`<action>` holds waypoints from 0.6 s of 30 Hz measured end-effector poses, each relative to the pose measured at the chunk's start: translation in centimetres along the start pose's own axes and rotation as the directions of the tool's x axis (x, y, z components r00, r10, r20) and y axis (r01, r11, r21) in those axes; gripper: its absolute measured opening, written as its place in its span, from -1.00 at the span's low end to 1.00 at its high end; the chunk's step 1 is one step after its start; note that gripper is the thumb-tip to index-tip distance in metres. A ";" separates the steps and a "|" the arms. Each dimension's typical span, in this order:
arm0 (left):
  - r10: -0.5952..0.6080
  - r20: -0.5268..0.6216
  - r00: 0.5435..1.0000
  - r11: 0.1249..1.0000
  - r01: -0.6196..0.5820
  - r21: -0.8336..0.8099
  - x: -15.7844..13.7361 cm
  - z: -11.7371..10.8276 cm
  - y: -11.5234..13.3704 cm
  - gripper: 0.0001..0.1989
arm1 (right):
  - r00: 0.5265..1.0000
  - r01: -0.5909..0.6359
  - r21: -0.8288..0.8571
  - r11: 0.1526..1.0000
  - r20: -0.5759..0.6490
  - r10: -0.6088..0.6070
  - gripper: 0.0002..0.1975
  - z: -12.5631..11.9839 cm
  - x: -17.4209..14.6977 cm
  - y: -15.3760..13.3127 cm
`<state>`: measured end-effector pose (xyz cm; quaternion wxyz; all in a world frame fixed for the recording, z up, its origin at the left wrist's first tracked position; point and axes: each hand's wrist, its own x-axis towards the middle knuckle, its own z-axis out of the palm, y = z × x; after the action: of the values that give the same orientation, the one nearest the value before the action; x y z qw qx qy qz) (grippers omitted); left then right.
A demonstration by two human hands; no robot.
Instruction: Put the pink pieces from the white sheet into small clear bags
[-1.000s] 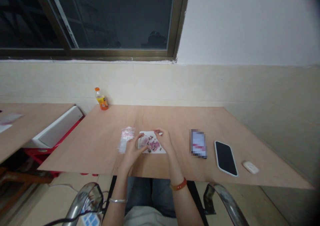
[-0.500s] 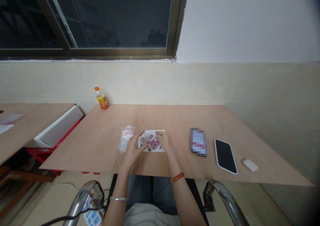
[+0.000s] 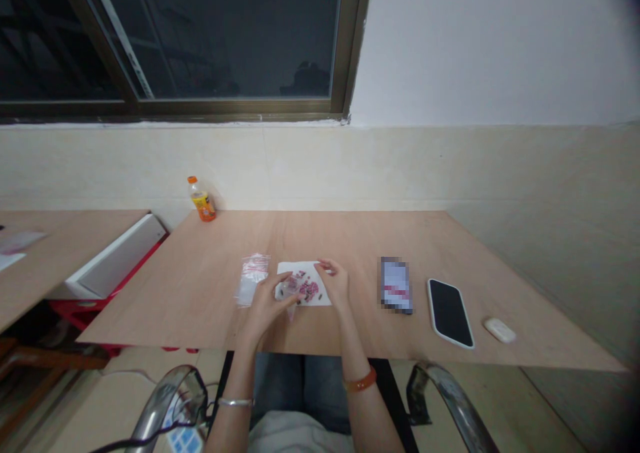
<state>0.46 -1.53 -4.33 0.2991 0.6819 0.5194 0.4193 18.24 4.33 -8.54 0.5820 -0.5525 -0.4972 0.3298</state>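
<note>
Pink and dark pieces [image 3: 309,291], head view: small, scattered on a white sheet [image 3: 283,266] between the hands, at the near middle of the wooden table [image 3: 340,233]; exact shapes too small to tell.
Clear bag [image 3: 288,286]: in the left hand [image 3: 265,299], over the sheet's left part; one corner hangs past the near edge.
Left grip: thumb and fingertips apart, curved round the bag, bracing it from both sides.
Right grip: right hand [image 3: 334,283] has its fingers bent near the sheet's far right corner; cannot tell whether they pinch a piece.
Handling, pieces: probably light and hard, apt to skid; best taken singly, by the sides, between thumb and forefinger tips.
Handling, bag: looks like thin film, so likely soft, slick, quick to collapse; hold near the rim.
Flat plastic packet [image 3: 251,283]: just left of the left hand, likely slippery; lift by an edge.
</note>
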 end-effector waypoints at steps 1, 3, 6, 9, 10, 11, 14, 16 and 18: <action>0.000 0.004 1.000 1.000 0.000 -0.011 0.1 0.0 0.0 -0.50 | 1.000 -0.002 0.050 0.999 0.027 0.001 -0.71 -0.1 -0.2 -1.2; 0.006 0.006 1.000 1.000 -0.006 -0.031 0.1 0.1 0.2 -0.51 | 0.996 0.021 0.096 0.995 0.084 -0.029 -0.72 -0.4 -0.7 -3.7; 0.022 0.025 0.999 0.998 -0.021 -0.051 0.1 0.1 0.6 -0.53 | 0.985 0.054 0.059 0.997 0.161 -0.063 -0.77 -0.8 -1.7 -6.9; 0.036 0.045 0.998 0.998 -0.034 -0.046 0.0 0.1 1.0 -0.55 | 0.965 0.078 0.051 0.996 0.249 -0.088 -0.80 -1.0 -2.7 -8.7; 0.038 0.048 0.998 0.999 -0.036 -0.040 -0.1 0.0 1.1 -0.55 | 0.957 0.083 0.055 0.995 0.275 -0.095 -0.81 -1.1 -3.0 -9.0; 0.040 0.049 0.998 0.999 -0.039 -0.036 -0.1 0.0 1.1 -0.56 | 0.949 0.086 0.058 0.995 0.300 -0.100 -0.82 -1.1 -3.3 -9.2; 0.041 0.048 0.998 0.999 -0.040 -0.033 -0.2 0.0 1.1 -0.56 | 0.922 0.089 0.046 0.995 0.374 -0.100 -0.84 -1.0 -3.7 -9.1; 0.042 0.048 0.998 0.998 -0.040 -0.044 -0.2 0.0 1.0 -0.55 | 0.903 0.103 0.027 0.994 0.417 -0.105 -0.83 -0.9 -3.7 -8.8; 0.044 0.051 0.998 0.998 -0.041 -0.056 -0.1 -0.1 0.9 -0.53 | 0.891 0.131 0.006 0.991 0.439 -0.120 -0.83 -0.9 -3.7 -8.5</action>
<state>0.73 -1.88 -3.59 0.3224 0.6950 0.4849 0.4218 16.64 -0.85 -1.01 0.4688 -0.4379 -0.6538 0.4013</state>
